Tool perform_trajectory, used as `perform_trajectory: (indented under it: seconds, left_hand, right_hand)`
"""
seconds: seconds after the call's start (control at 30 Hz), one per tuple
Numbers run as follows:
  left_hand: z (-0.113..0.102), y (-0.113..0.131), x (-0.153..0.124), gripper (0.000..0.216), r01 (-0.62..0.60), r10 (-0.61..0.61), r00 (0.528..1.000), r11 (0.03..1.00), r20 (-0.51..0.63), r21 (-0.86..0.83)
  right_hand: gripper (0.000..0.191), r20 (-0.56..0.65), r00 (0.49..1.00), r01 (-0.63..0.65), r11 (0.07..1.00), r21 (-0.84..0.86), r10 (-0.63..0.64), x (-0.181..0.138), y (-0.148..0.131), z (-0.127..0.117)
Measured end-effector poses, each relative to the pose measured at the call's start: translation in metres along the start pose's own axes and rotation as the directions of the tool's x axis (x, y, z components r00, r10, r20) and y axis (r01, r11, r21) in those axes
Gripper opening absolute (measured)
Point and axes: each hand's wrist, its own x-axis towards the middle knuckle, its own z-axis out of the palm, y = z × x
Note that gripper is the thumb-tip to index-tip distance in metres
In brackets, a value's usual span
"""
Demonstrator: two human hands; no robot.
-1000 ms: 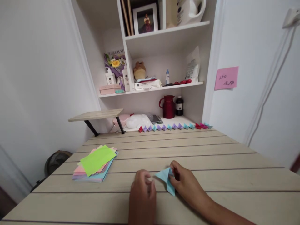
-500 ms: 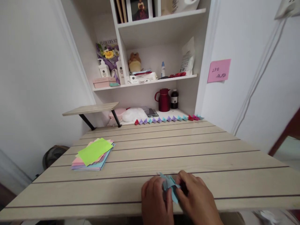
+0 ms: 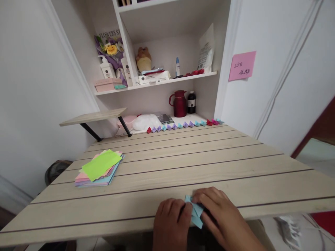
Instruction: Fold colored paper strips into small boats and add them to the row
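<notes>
A small folded piece of light blue paper (image 3: pixel 195 211) lies at the near edge of the wooden table (image 3: pixel 183 167). My left hand (image 3: pixel 171 225) and my right hand (image 3: pixel 222 218) both press and pinch it from either side, fingers closed on the folds. Most of the paper is hidden under my fingers. A stack of coloured paper squares (image 3: pixel 98 167) with a bright green sheet on top rests on the table to the left, well away from both hands.
A row of small folded paper pieces (image 3: pixel 183 124) in red, purple, blue and pink lines the table's far edge. Behind it stand shelves with a dark red jug (image 3: pixel 180 104), bottles and boxes. A small raised shelf (image 3: pixel 91 116) sits back left. A pink note (image 3: pixel 242 65) is stuck to the right wall.
Both hands closed in on the blue paper and drew it toward the table's near edge. The paper went from an open triangle to a tighter fold. The view tilted downward.
</notes>
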Motion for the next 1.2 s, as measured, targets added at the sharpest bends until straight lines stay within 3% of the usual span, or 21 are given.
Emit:
perform_trajectory:
  seconds: [0.27, 0.53, 0.77, 1.2]
  left_hand:
    - [-0.012, -0.003, 0.002, 0.035, -0.074, 0.073, 0.996, 0.997, 0.057, 0.011]
    - [0.006, 0.002, -0.014, 0.024, 0.102, -0.112, 0.984, 0.991, -0.138, -0.084]
    - [0.008, 0.007, -0.022, 0.021, 0.167, -0.191, 0.964, 0.976, -0.187, -0.138]
    - [0.015, 0.014, -0.033, 0.023, 0.196, -0.223, 0.949, 0.971, -0.223, -0.138]
  right_hand:
    - [0.046, 0.090, 0.994, 0.069, 0.995, -0.077, -0.062, -0.013, 0.011, -0.018]
    - [0.042, -0.020, 0.999, 0.041, 0.985, -0.167, -0.045, -0.013, 0.007, -0.007]
    - [0.042, -0.061, 0.997, 0.042, 0.978, -0.205, -0.056, -0.009, 0.001, 0.006]
    - [0.066, -0.072, 0.997, 0.010, 0.982, -0.186, -0.023, 0.000, -0.006, 0.017]
